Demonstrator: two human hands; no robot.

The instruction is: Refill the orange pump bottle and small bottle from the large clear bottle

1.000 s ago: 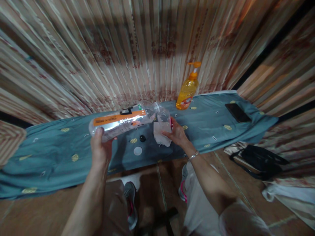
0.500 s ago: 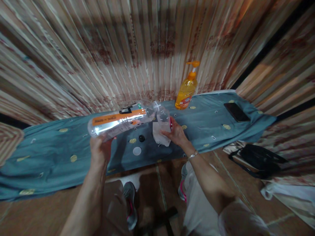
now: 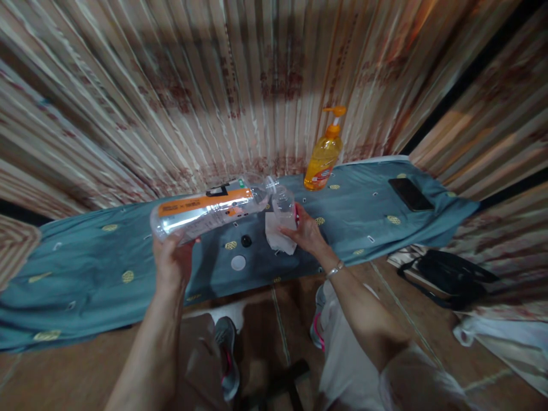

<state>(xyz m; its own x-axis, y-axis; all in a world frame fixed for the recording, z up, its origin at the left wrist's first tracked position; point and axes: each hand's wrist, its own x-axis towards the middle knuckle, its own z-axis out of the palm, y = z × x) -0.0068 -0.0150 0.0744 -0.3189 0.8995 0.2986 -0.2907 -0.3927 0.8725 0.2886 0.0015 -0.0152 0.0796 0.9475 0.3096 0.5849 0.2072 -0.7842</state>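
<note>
In the head view, the left hand (image 3: 172,260) is closed around the bottom end of a large clear bottle (image 3: 209,210) with an orange label. The bottle is held almost flat above the table, with its open mouth pointing toward the right hand and touching, or nearly touching, the top of a small clear bottle (image 3: 284,204). The right hand (image 3: 305,234) is wrapped around this small bottle from the side and keeps it upright. Under the small bottle and against the right hand's fingers lies a white tissue (image 3: 279,240).

Between the two hands, on the blue-green cloth (image 3: 85,274) that covers the table, there are a small black cap (image 3: 246,241) and, nearer to the person, a white round cap (image 3: 238,262). Both lie loose, and neither hand touches them.

Beyond the right hand, close to the curtain (image 3: 171,103), an orange pump bottle (image 3: 324,154) stands upright. Far out on the right hand's side a dark phone (image 3: 411,194) lies flat on the cloth. On the floor to that side is a black bag (image 3: 454,277).
</note>
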